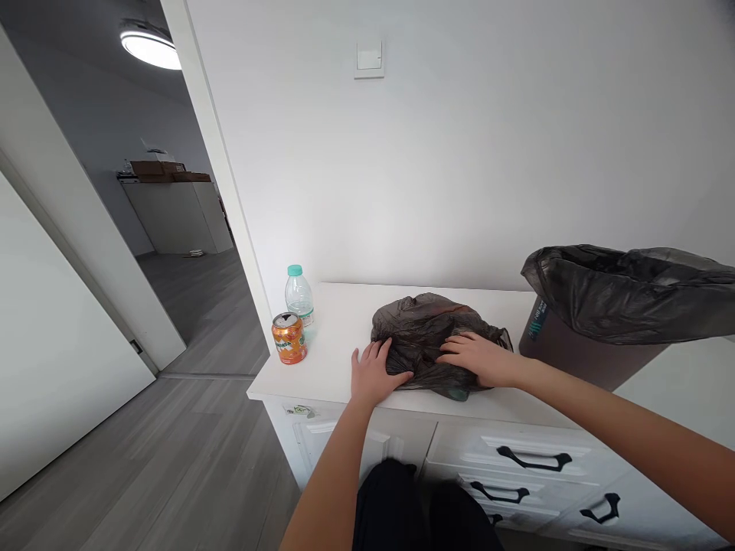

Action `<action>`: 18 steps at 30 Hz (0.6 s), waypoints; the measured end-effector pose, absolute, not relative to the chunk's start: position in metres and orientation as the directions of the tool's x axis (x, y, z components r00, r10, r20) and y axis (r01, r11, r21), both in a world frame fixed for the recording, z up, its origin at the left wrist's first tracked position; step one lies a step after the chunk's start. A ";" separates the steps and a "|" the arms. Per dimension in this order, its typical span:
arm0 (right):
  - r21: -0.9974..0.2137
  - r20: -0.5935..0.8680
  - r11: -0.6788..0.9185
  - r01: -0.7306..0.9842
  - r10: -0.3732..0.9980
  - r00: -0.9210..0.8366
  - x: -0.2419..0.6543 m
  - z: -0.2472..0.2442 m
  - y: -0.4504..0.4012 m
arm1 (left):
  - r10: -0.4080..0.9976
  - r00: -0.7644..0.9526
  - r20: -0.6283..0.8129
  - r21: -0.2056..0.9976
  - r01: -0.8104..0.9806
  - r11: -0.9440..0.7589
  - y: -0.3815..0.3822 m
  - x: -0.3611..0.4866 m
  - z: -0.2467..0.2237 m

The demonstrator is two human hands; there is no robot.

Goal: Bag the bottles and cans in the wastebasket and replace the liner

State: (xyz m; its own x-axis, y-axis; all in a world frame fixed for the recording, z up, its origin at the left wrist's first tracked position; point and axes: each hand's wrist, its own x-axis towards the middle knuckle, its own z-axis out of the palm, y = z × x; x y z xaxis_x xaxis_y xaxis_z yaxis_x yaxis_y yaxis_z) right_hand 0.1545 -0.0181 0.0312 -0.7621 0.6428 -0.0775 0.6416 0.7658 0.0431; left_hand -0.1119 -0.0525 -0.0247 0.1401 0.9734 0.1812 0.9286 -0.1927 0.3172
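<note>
A crumpled, see-through black plastic bag point(422, 325) lies on the white cabinet top point(338, 306), with something greenish showing faintly through its front edge. My left hand point(373, 373) rests on the bag's left side, its fingers spread and the thumb stretched to the right. On the right side of the bag lies my right hand point(479, 358), fingers stretched out flat over the plastic. What the bag holds is mostly hidden. To the left stand an orange drink can point(289, 340) and, behind it, a clear plastic bottle point(298, 295) with a turquoise cap, both upright and apart from my hands.
A bin point(566, 356) lined with a black bag point(625, 306) stands on the cabinet at the right, near my right forearm. Below the top's front edge are drawers with black handles point(534, 459). The wall rises behind, and a doorway point(195, 291) opens at the left.
</note>
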 end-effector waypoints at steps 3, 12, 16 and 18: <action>0.065 -0.075 0.776 0.628 0.631 -0.772 0.150 0.034 -0.032 | 0.976 0.133 0.173 0.313 0.932 -0.182 -0.053 -0.112 -0.023; -0.101 0.268 0.670 0.736 0.731 -0.628 0.155 0.030 -0.094 | 0.973 0.139 0.184 0.295 0.937 -0.190 -0.052 -0.111 -0.025; -0.174 0.274 0.647 0.743 0.756 -0.594 0.154 0.011 -0.113 | 0.974 0.142 0.177 0.314 0.930 -0.192 -0.053 -0.110 -0.021; -0.213 0.224 0.671 0.710 0.741 -0.633 0.152 0.003 -0.119 | 0.975 0.139 0.175 0.318 0.929 -0.190 -0.054 -0.110 -0.020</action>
